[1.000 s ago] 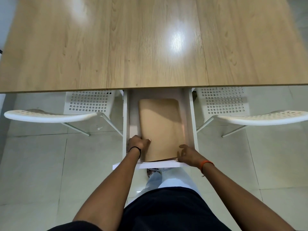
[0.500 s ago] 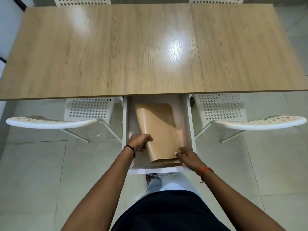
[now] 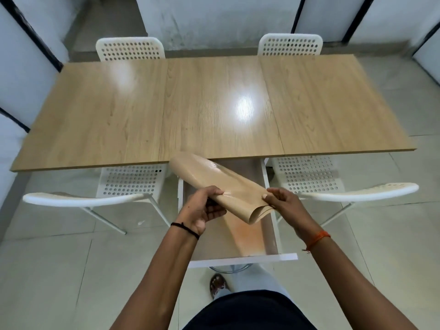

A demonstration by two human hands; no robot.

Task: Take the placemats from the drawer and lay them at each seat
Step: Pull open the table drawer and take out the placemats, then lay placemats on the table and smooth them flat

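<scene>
A stack of tan placemats (image 3: 221, 184), bent into a loose curl, hangs above the open white drawer (image 3: 242, 258) under the wooden table (image 3: 209, 108). My left hand (image 3: 202, 208) grips the stack's near left edge, thumb on top. My right hand (image 3: 283, 203) pinches its near right corner. The far end of the stack reaches over the table's front edge. The drawer's bottom shows bare below the mats.
Two white perforated chairs (image 3: 133, 182) (image 3: 316, 177) are tucked in on the near side, flanking the drawer. Two more chairs (image 3: 129, 48) (image 3: 289, 44) stand at the far side. White walls with dark frames surround the tiled floor.
The placemats have come up out of the drawer, held in both hands. My head has risen and pulled back, so the whole table and the far chairs now show.
</scene>
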